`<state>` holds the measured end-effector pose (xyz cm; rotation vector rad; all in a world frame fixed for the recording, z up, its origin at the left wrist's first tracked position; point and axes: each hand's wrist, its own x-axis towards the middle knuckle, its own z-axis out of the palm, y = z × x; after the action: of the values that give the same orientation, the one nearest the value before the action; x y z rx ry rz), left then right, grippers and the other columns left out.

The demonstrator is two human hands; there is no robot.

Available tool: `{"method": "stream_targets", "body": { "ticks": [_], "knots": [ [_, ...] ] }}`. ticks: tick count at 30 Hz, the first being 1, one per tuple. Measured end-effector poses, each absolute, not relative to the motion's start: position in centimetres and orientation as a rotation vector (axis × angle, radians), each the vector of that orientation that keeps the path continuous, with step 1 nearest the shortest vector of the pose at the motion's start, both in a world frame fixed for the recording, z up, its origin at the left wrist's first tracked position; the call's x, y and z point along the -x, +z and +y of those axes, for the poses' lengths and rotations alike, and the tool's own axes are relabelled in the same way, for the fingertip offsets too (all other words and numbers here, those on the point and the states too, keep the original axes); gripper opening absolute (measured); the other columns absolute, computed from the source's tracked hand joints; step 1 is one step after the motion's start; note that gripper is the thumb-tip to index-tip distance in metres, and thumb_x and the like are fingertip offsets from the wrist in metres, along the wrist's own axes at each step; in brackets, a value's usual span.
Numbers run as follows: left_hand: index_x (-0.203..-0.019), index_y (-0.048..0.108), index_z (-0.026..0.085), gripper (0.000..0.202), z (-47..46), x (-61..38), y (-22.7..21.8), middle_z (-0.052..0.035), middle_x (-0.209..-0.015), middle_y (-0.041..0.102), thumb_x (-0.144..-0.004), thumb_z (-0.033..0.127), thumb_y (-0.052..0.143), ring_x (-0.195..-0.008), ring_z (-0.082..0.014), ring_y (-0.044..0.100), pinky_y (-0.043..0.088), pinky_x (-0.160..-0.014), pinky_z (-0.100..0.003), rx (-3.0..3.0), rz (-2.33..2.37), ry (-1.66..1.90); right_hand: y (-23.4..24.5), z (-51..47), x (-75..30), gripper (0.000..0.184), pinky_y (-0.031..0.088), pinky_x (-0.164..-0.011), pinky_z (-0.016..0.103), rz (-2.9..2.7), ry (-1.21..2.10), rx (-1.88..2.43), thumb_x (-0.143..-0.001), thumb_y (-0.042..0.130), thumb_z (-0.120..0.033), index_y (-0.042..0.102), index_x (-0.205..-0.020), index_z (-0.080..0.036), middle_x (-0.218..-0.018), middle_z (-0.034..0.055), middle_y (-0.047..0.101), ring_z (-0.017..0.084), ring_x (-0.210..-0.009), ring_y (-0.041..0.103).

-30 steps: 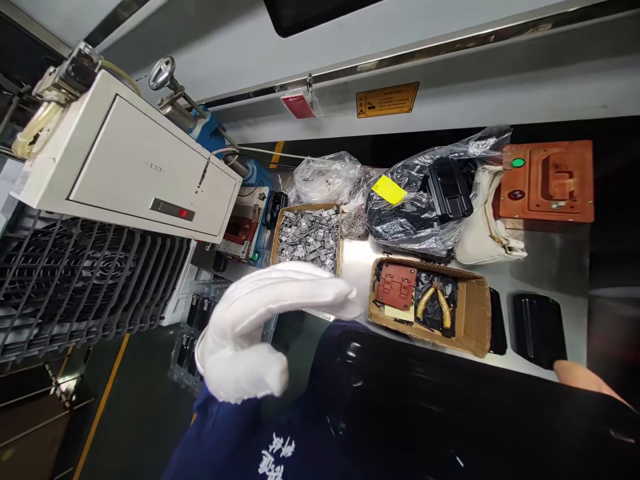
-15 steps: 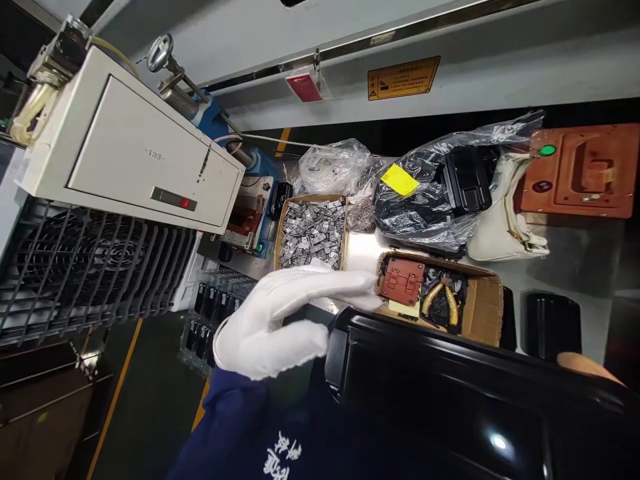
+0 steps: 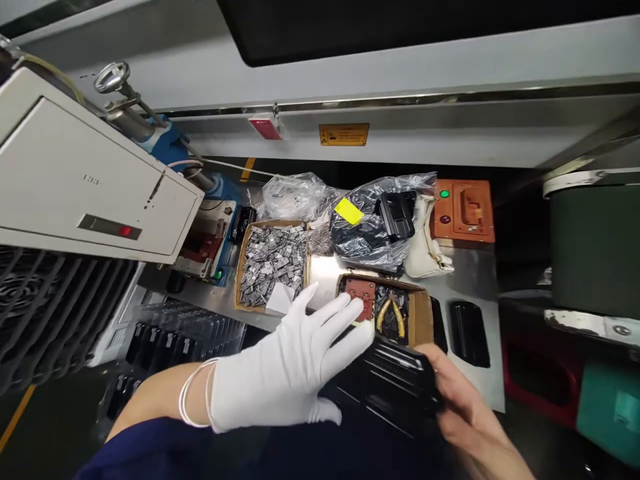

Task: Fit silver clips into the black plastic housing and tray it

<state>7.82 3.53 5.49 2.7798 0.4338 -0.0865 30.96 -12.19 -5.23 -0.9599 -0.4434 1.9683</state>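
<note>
A shiny black plastic shell is held low in front of my body. My bare right hand grips its right end, with the fingers partly hidden behind it. In a white glove, my left hand spreads its fingers over the shell's left end; whether they touch it I cannot tell. Just beyond the shell is a cardboard box with yellow-handled pliers and a reddish-brown block. Left of that, another carton holds many small grey metal clips, with a white paper piece on top.
A blue press and a grey cabinet stand at the left, above clear trays of black parts. Behind the boxes lie bagged black parts, a white pouch and an orange control box. Another black part rests at the right.
The black shell has turned and moved left, so it looks smaller. My left hand has spread its fingers over its end. More of my right hand shows, and the view has shifted right.
</note>
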Motion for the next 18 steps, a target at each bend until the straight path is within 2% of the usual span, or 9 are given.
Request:
{"method": "stream_targets", "body": {
  "ticks": [2,4,7,9,11,13,14,16,18],
  "knots": [
    [-0.148,0.032,0.002,0.100,3.3,-7.9,3.8,-0.0326,-0.141,0.061,-0.074,0.035,0.090,-0.135,-0.0448,0.058,0.033,-0.122,-0.069,-2.837,0.440,-0.029,-4.7,-11.5,-30.3,0.065,0.047,-0.076,0.029,-0.396,1.942,0.973,-0.083,0.084,-0.075,0.060,-0.128,-0.035,-0.095,0.0013,0.068,0.019,-0.082,0.060],
    [-0.150,0.031,0.000,0.092,3.5,-7.7,2.4,-0.0280,-0.130,0.067,-0.078,0.028,0.083,-0.127,-0.0408,0.064,0.034,-0.124,-0.067,-2.855,0.448,0.037,-4.2,-11.1,-29.5,0.069,0.040,-0.074,0.027,-0.349,1.891,1.064,-0.082,0.085,-0.077,0.060,-0.128,-0.033,-0.091,-0.0004,0.067,0.017,-0.079,0.054],
    [-0.155,0.025,-0.002,0.100,3.8,-7.4,1.2,-0.0258,-0.128,0.068,-0.077,0.025,0.082,-0.124,-0.0390,0.067,0.038,-0.123,-0.067,-2.803,0.484,0.036,-4.0,-10.8,-28.7,0.074,0.036,-0.074,0.028,-0.390,1.892,1.118,-0.081,0.082,-0.081,0.059,-0.128,-0.028,-0.089,-0.0005,0.066,0.016,-0.078,0.048],
    [-0.154,0.027,0.001,0.098,4.0,-7.5,0.9,-0.0237,-0.129,0.068,-0.074,0.021,0.080,-0.123,-0.0379,0.068,0.042,-0.121,-0.067,-2.754,0.514,0.050,-4.1,-10.6,-28.5,0.069,0.036,-0.074,0.029,-0.472,1.915,1.093,-0.086,0.078,-0.080,0.057,-0.126,-0.027,-0.089,-0.0006,0.064,0.016,-0.078,0.047],
    [-0.146,0.038,0.008,0.079,4.2,-7.6,0.5,-0.0197,-0.125,0.070,-0.076,0.019,0.072,-0.117,-0.0351,0.071,0.046,-0.119,-0.065,-2.716,0.538,0.088,-4.3,-10.3,-28.4,0.064,0.038,-0.074,0.028,-0.536,1.926,1.069,-0.091,0.076,-0.077,0.057,-0.125,-0.027,-0.091,-0.0006,0.063,0.016,-0.078,0.048],
    [-0.136,0.046,0.013,0.059,4.3,-7.1,-0.3,-0.0175,-0.120,0.072,-0.080,0.018,0.063,-0.112,-0.0342,0.072,0.047,-0.117,-0.069,-2.707,0.566,0.128,-5.0,-9.6,-28.5,0.068,0.042,-0.076,0.029,-0.614,1.944,1.038,-0.090,0.075,-0.079,0.056,-0.129,-0.026,-0.096,0.0014,0.065,0.016,-0.080,0.053],
    [-0.134,0.049,0.014,0.055,4.4,-6.6,-0.9,-0.0173,-0.119,0.072,-0.081,0.019,0.061,-0.111,-0.0349,0.073,0.045,-0.116,-0.073,-2.699,0.599,0.139,-5.7,-9.1,-28.6,0.074,0.047,-0.081,0.032,-0.670,1.937,1.042,-0.089,0.073,-0.083,0.056,-0.134,-0.026,-0.104,0.0042,0.068,0.019,-0.087,0.059],
    [-0.134,0.053,0.014,0.055,4.4,-5.0,-2.4,-0.0178,-0.118,0.072,-0.082,0.025,0.067,-0.113,-0.0380,0.072,0.039,-0.118,-0.079,-2.596,0.794,0.103,-8.3,-7.7,-29.3,0.091,0.051,-0.103,0.040,-0.771,1.858,1.177,-0.084,0.066,-0.091,0.051,-0.147,-0.026,-0.130,0.0108,0.068,0.027,-0.114,0.065],
    [-0.138,0.056,0.016,0.069,4.1,-3.1,-3.9,-0.0197,-0.126,0.071,-0.077,0.038,0.079,-0.122,-0.0422,0.068,0.032,-0.123,-0.080,-2.253,1.106,0.071,-12.4,-6.2,-30.1,0.097,0.038,-0.124,0.046,-0.760,1.681,1.509,-0.087,0.058,-0.089,0.044,-0.157,-0.023,-0.155,0.0143,0.054,0.031,-0.142,0.052]
  ]
}}
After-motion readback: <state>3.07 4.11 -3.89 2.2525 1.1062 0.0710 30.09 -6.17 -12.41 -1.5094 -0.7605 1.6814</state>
